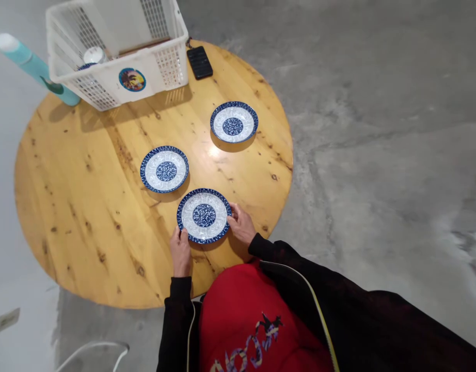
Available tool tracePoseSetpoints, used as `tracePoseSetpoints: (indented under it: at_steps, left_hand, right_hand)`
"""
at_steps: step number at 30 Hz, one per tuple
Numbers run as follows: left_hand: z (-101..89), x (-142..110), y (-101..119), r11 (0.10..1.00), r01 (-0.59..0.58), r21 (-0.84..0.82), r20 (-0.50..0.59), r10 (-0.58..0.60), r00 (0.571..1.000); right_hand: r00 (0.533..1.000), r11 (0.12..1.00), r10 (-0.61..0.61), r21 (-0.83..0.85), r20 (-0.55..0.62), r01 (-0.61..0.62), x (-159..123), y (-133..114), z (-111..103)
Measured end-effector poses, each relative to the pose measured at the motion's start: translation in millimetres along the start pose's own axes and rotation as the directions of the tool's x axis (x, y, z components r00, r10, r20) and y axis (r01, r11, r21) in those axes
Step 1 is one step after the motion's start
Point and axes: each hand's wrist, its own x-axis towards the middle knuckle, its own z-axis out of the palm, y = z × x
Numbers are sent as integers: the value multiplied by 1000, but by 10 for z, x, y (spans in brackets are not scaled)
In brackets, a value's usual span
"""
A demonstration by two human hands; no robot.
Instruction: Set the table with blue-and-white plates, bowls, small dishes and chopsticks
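A blue-and-white patterned plate (204,215) is at the near side of the round wooden table, held by its rim between both hands. My left hand (180,252) grips its lower left edge, thumb on top. On the right edge, my right hand (241,224) closes on the rim with its thumb over it; the fingers underneath are partly hidden. A second plate (164,169) of the same pattern lies just beyond, to the left. Farther off to the right lies a third matching plate (234,122).
The round wooden table (86,196) stands on a concrete floor (377,155). At its far side is a white plastic basket (102,88) with dishes inside. Left of it stands a turquoise cylinder (36,67); a black phone (200,62) lies to its right.
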Motion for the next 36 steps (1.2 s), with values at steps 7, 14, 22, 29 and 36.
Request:
tracePoseSetpoints:
  at_steps: [7,14,22,29,36]
  left_hand:
    - [-16,219,61,999,-33,-9,-18,33,999]
    - [-38,376,19,996,-79,42,-14,79,997]
    - [-58,422,-4,978,-119,169,0,121,993]
    - [-43,422,-66,981,-111,160,13,111,994]
    - [-45,444,-96,983,-106,149,15,104,994]
  right_hand:
    - [1000,999,16,-35,-24,-17,105,55,157]
    - [1000,999,-3,-49,-31,2,127,73,200]
    - [999,996,54,70,-10,-53,40,180,36]
    - [953,942,246,275,-177,-192,-372,435,-590]
    - [908,932,297,297,-294,-209,-451,399,-814]
